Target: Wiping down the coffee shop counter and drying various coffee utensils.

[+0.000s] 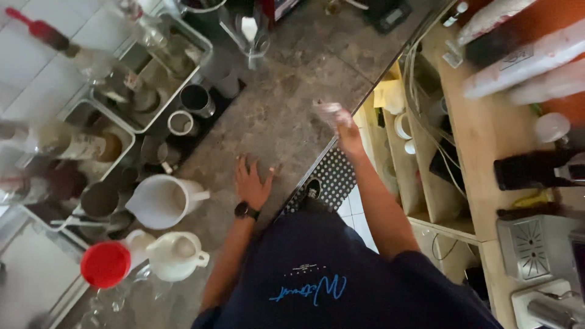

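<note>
Pale and crumpled, a small cloth (329,113) with a faint pink tinge sits bunched in the right hand (347,135), blurred so that its exact fabric cannot be told; it is held over the edge of the grey stone counter (292,79), where the top meets the drop to the floor. That hand is clenched around the cloth, arm stretched forward and nearly straight from the shoulder. Away from it, the left hand (253,181) lies flat on the counter, palm down, fingers spread and gripping nothing, with a black wristwatch (245,211) on its wrist and the elbow bent back toward the dark blue shirt (329,274). Just left of that hand stand two white pitchers: a large one (163,201) with its spout pointing left, and a smaller one (177,254) below it. Beside the smaller pitcher is one bottle with a red cap (106,264). Further up the counter two metal cups (196,99) stand near each other on a dark mat, and two shallow metal trays (201,45) hold glass bottles. Below the counter edge a black dotted floor mat (334,180) shows, with one dark shoe (312,190) on it.
</note>
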